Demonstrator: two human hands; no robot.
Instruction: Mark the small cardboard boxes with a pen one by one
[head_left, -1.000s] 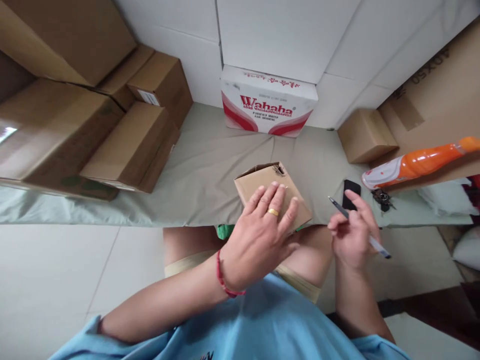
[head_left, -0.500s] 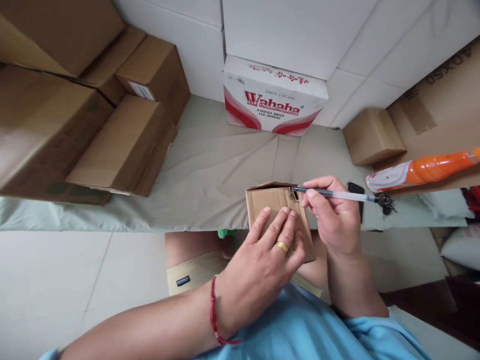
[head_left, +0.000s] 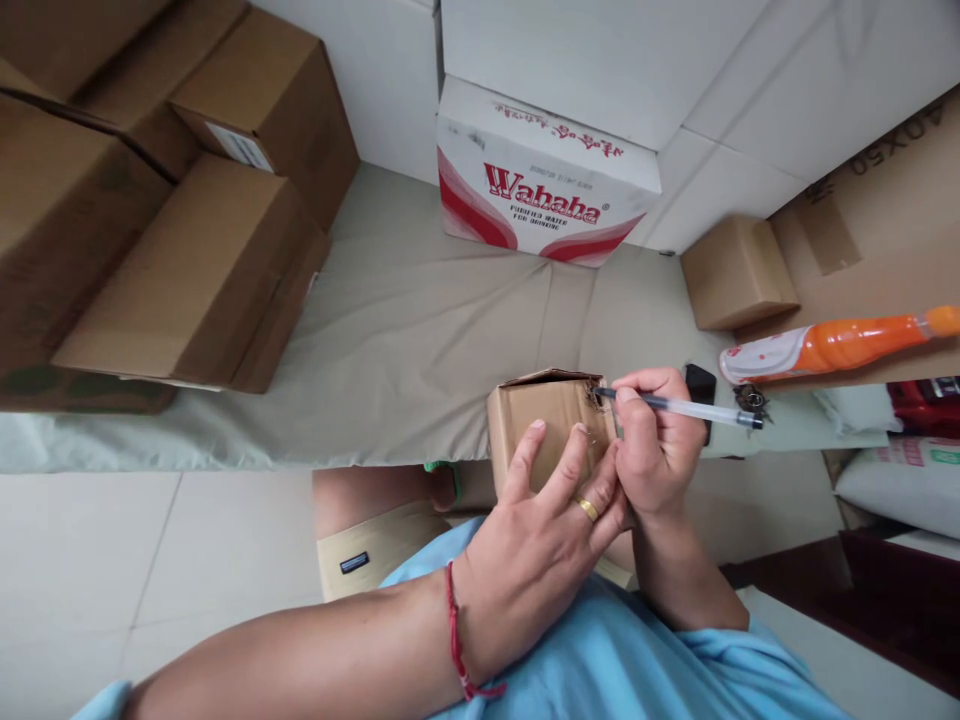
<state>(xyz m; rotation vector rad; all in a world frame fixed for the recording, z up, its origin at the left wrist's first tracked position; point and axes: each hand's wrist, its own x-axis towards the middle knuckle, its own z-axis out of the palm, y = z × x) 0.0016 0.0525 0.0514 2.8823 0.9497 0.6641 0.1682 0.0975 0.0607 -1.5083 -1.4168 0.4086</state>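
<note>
A small brown cardboard box [head_left: 555,400] rests at the front edge of the cloth-covered surface, its top flap slightly raised along the far side. My left hand [head_left: 551,525] lies across the box with fingers spread, pressing on its face. In my right hand [head_left: 656,440] is a pen [head_left: 694,408], pinched between thumb and fingers. The pen tip touches the box's upper right corner, where dark scribbled or torn marks [head_left: 595,393] show. My right hand's lower edge meets the left fingertips.
Several cardboard boxes [head_left: 180,270] are stacked at left. A white and red Wahaha carton [head_left: 547,210] stands against the wall. At right are a small box [head_left: 739,270], an orange bottle [head_left: 840,345], keys [head_left: 750,400] and a black object [head_left: 699,383].
My left hand has slid to the right and lower on the box, fingers more spread. The pen tip has shifted slightly at the box's corner. The view has moved a little.
</note>
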